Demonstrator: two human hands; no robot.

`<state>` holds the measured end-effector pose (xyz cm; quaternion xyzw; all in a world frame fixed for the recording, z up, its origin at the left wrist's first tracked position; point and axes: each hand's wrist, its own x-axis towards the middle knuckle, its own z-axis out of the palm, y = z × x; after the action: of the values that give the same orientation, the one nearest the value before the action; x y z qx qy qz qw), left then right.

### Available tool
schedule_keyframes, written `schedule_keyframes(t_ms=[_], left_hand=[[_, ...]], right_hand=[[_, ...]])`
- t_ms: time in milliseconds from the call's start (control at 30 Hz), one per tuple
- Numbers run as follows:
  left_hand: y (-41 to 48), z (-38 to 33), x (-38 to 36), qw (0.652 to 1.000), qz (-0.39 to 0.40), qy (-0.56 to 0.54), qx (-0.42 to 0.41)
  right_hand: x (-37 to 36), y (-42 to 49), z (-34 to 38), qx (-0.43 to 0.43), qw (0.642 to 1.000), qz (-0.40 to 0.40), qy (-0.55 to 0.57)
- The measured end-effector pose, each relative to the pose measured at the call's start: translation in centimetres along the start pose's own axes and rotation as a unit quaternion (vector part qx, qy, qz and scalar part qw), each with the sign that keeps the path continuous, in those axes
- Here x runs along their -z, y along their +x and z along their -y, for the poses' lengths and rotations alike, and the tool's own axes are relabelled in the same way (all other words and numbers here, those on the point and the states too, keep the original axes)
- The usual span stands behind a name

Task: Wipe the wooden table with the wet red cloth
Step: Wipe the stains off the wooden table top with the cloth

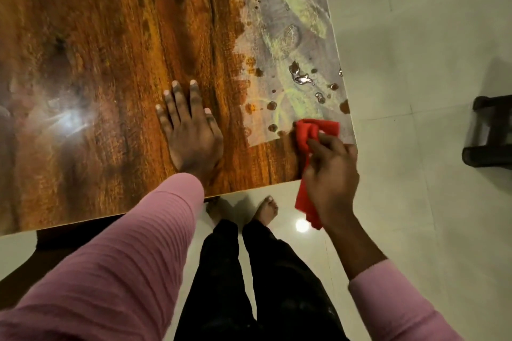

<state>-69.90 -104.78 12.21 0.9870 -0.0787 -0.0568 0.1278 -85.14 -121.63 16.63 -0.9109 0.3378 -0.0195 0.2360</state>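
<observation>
The wooden table [110,50] fills the upper left, glossy brown with dark grain. A strip along its right edge is coated in grey-white and yellowish chalky smear [291,36], dotted with water drops. My right hand [329,177] grips the red cloth [315,130] at the table's near right corner; the cloth's front presses on the lower end of the smear and its tail hangs off the edge. My left hand [191,130] lies flat on the wood with fingers spread, left of the cloth.
Pale glossy floor tiles [429,63] surround the table on the right and front. A dark stool or low stand [490,135] sits on the floor at the right edge. My bare feet [267,209] stand by the table's near edge.
</observation>
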Motion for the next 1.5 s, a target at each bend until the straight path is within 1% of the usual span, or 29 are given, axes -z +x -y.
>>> schedule_keyframes(t_ms=[67,133,200,267,300,333,367,433,500,567,600,667,767,833,867,900,967,1033,1067,1100,1133,1167,1233,1267,1300,1333,1400,1433,1500], left_hand=[[0.0,0.0,-0.1,1.0,-0.004,0.002,-0.002],[0.0,0.0,-0.2,1.0,-0.004,-0.004,-0.005],[0.0,-0.1,-0.2,1.0,-0.008,-0.003,-0.004],[0.0,-0.1,-0.2,1.0,-0.01,-0.001,-0.001],[0.0,-0.1,-0.2,1.0,-0.011,-0.002,0.0],[0.1,-0.2,-0.2,1.0,-0.013,-0.004,0.0],[0.1,-0.2,-0.2,1.0,-0.015,-0.008,-0.001],[0.1,-0.2,-0.1,1.0,-0.015,-0.015,-0.002],[0.0,-0.2,-0.1,1.0,-0.018,-0.015,-0.002],[0.0,-0.1,-0.3,1.0,-0.018,-0.017,0.0],[0.1,0.0,-0.3,1.0,-0.017,-0.018,0.001],[0.1,0.1,-0.3,1.0,-0.017,-0.016,0.002],[0.2,0.1,-0.5,1.0,-0.018,-0.011,-0.002],[0.2,0.1,-0.6,1.0,-0.019,-0.011,-0.006],[0.2,0.2,-0.6,1.0,-0.018,-0.015,-0.006],[0.2,0.2,-0.5,1.0,-0.016,-0.019,-0.004],[0.1,0.2,-0.4,1.0,-0.012,-0.018,-0.001],[0.1,0.0,-0.2,1.0,-0.008,-0.011,-0.001],[0.1,0.0,-0.2,1.0,-0.003,-0.008,0.001],[0.1,0.0,-0.1,1.0,0.002,-0.006,0.005],[0.1,-0.1,-0.1,1.0,0.006,-0.004,0.007],[0.2,-0.1,-0.1,1.0,0.008,-0.002,0.01],[0.2,0.0,0.0,1.0,0.014,-0.002,0.012],[0.3,0.1,0.0,1.0,0.015,0.0,0.011],[0.4,0.1,0.0,1.0,0.016,0.003,0.01],[0.4,0.0,0.1,1.0,0.018,0.003,0.009],[0.3,0.0,0.2,1.0,0.025,-0.002,0.011],[0.3,0.0,0.2,1.0,0.027,-0.006,0.012],[0.3,0.0,0.2,0.999,0.031,-0.007,0.011]], right_hand=[[-0.7,0.7,1.1,-0.066,0.997,-0.051,0.006],[-1.9,-0.1,3.6,-0.06,0.997,-0.036,0.014],[-3.1,-1.8,5.7,0.035,0.999,0.026,0.022],[-3.3,-2.9,5.9,0.159,0.983,0.088,0.008],[-2.8,-2.4,5.3,0.198,0.975,0.1,0.003],[-2.4,-1.6,4.4,0.209,0.973,0.099,-0.001],[-1.9,-0.7,3.5,0.189,0.978,0.089,-0.005],[-1.1,1.2,2.1,0.087,0.995,0.045,-0.001],[-1.1,2.7,1.8,-0.004,1.0,-0.012,0.02],[-1.9,2.7,3.4,-0.043,0.998,-0.038,0.022],[-2.4,2.2,4.6,-0.037,0.998,-0.037,0.017],[-3.4,1.1,6.7,0.027,1.0,-0.008,0.012],[-4.1,0.4,7.6,0.167,0.984,0.061,-0.001],[-3.4,1.7,6.4,0.21,0.975,0.071,-0.017],[-2.9,2.7,5.6,0.193,0.979,0.063,-0.026],[-2.5,4.0,4.7,0.15,0.987,0.043,-0.031],[-2.0,6.4,3.6,0.024,1.0,-0.016,-0.011],[-2.5,7.0,4.5,-0.077,0.994,-0.073,0.022],[-3.0,6.5,5.8,-0.103,0.99,-0.087,0.037],[-3.5,5.8,7.2,-0.1,0.99,-0.084,0.051],[-4.0,4.9,8.4,-0.057,0.995,-0.063,0.054],[-4.5,4.1,9.2,0.018,0.999,-0.023,0.044],[-4.5,3.8,9.2,0.17,0.983,0.071,0.008],[-4.0,4.6,8.5,0.21,0.973,0.09,-0.013],[-3.5,5.5,7.7,0.214,0.972,0.091,-0.032],[-3.0,6.5,6.9,0.184,0.979,0.077,-0.042],[-2.4,8.6,6.0,0.061,0.998,0.015,-0.023],[-2.6,9.5,6.2,0.0,1.0,-0.018,-0.006],[-3.4,9.9,8.0,-0.081,0.995,-0.052,-0.003]])
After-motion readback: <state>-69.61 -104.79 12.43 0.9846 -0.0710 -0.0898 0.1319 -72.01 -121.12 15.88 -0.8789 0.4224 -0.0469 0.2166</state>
